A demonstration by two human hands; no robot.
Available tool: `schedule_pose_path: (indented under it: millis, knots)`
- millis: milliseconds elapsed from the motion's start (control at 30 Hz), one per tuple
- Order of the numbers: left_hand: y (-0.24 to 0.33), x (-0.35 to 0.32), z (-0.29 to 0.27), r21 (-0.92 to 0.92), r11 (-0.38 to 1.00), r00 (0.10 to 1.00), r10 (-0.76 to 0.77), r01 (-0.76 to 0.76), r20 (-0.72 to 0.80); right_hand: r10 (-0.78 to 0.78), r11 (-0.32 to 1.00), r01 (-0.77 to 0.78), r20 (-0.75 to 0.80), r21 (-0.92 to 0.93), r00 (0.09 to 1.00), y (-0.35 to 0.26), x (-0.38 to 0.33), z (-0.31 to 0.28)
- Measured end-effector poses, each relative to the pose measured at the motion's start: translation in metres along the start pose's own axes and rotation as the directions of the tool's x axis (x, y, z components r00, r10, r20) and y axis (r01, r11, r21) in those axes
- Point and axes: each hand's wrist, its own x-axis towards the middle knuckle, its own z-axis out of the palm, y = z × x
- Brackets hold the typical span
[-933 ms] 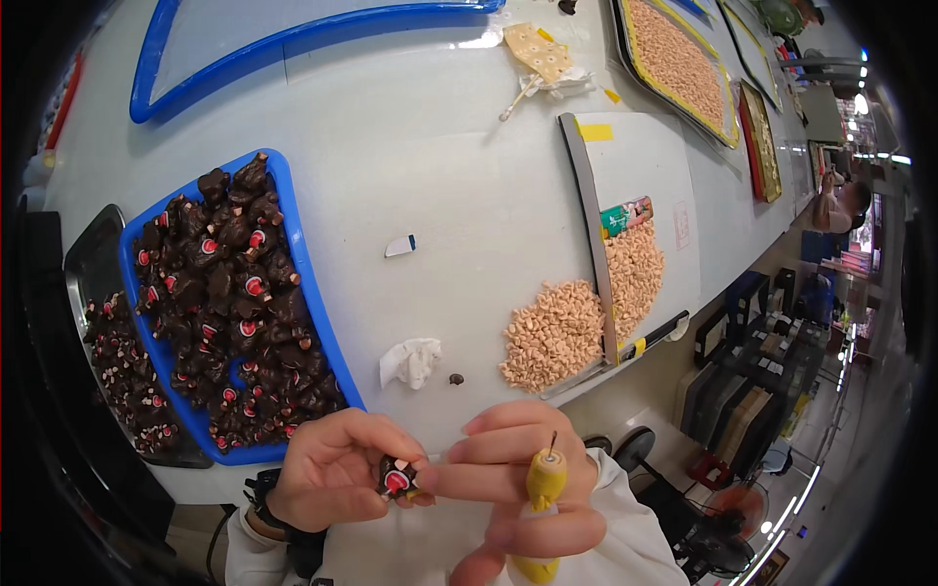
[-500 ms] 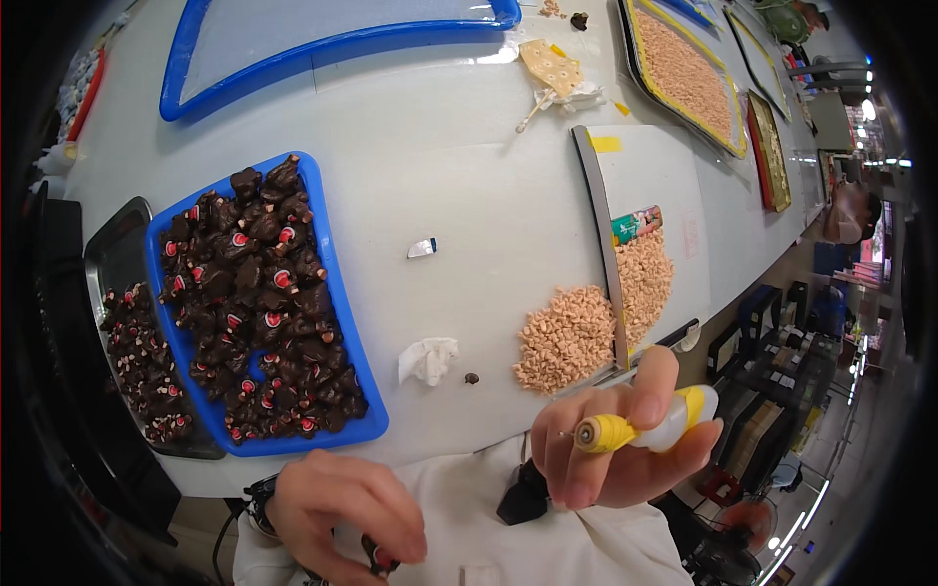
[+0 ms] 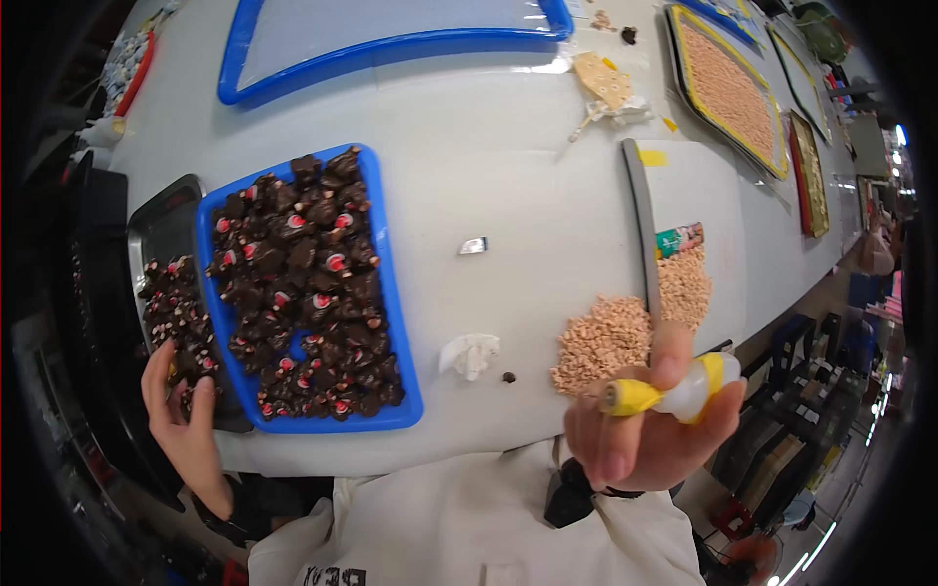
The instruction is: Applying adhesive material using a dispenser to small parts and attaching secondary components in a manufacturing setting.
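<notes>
My left hand (image 3: 183, 420) is over the near end of a dark metal tray (image 3: 168, 203) at the left. Its thumb and forefinger stand apart among dark chocolate clusters (image 3: 176, 303) dotted with pale and red bits; the other fingers are partly hidden. In my right hand (image 3: 650, 435), raised over the table's near edge, is a small white squeeze bottle (image 3: 674, 400) bound with yellow tape, its metal tip pointing left. Between my hands lies a blue tray (image 3: 405, 332) heaped with chocolate clusters (image 3: 293, 264), many bearing round red-and-white pieces.
A pile of chopped nuts (image 3: 601, 337) lies beside a raised grey edge (image 3: 640, 215), with more nuts beyond it. A crumpled tissue (image 3: 474, 354) and silvery scrap (image 3: 473, 245) lie mid-table. Farther off are a blue-rimmed tray (image 3: 410, 41) and a nut-filled tray (image 3: 728, 88).
My left hand has moved from in front of my body to the metal tray, and the chocolate piece it held is no longer distinct. My right hand still holds the bottle. The view has shifted.
</notes>
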Motion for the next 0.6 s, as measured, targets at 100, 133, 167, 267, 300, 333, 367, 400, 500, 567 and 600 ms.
schedule_pose_path:
  millis: [100, 133, 167, 267, 300, 333, 367, 400, 500, 567, 600]
  knots:
    - [0.062, -0.012, 0.013, 0.123, 0.939, 0.933, 0.294, -0.322, 0.206, -0.005, 0.988, -0.003, -0.047, -0.158, 0.999, -0.004, -0.002, 0.005]
    - [0.074, -0.015, 0.019, 0.039, 0.913, 0.863, 0.369, -0.406, 0.344, -0.011, 0.985, 0.0, -0.067, -0.172, 0.998, -0.006, -0.004, 0.005]
    - [0.083, -0.017, 0.034, 0.003, 0.913, 0.831, 0.37, -0.408, 0.415, -0.003, 0.988, -0.006, -0.058, -0.156, 0.998, -0.005, -0.003, 0.004]
    - [0.076, -0.014, 0.059, 0.006, 0.907, 0.803, 0.37, -0.421, 0.467, -0.006, 0.985, -0.007, -0.073, -0.17, 0.997, -0.005, -0.002, 0.004]
    - [0.071, -0.013, 0.062, 0.032, 0.9, 0.807, 0.375, -0.436, 0.456, -0.016, 0.977, 0.004, -0.055, -0.215, 0.998, -0.006, -0.004, 0.004]
    - [0.068, -0.012, 0.064, 0.033, 0.9, 0.806, 0.374, -0.436, 0.458, -0.028, 0.965, 0.016, -0.039, -0.26, 0.999, -0.006, -0.005, 0.004]
    - [0.065, -0.011, 0.065, 0.004, 0.896, 0.796, 0.393, -0.444, 0.46, -0.039, 0.962, 0.028, -0.036, -0.271, 0.999, -0.005, -0.005, 0.005]
    - [0.063, -0.009, 0.067, -0.027, 0.891, 0.786, 0.414, -0.454, 0.459, -0.042, 0.961, 0.03, -0.038, -0.273, 0.998, -0.004, -0.005, 0.004]
    - [0.059, -0.005, 0.071, -0.079, 0.886, 0.794, 0.447, -0.458, 0.411, -0.031, 0.959, 0.008, -0.074, -0.283, 0.997, -0.001, -0.005, 0.002]
    - [0.062, -0.002, 0.07, -0.099, 0.887, 0.824, 0.457, -0.452, 0.334, -0.033, 0.954, 0.01, -0.071, -0.3, 0.997, -0.001, -0.004, 0.0]
    - [0.061, -0.003, 0.064, -0.114, 0.896, 0.846, 0.442, -0.428, 0.299, -0.035, 0.951, 0.009, -0.08, -0.308, 0.996, -0.001, -0.006, -0.003]
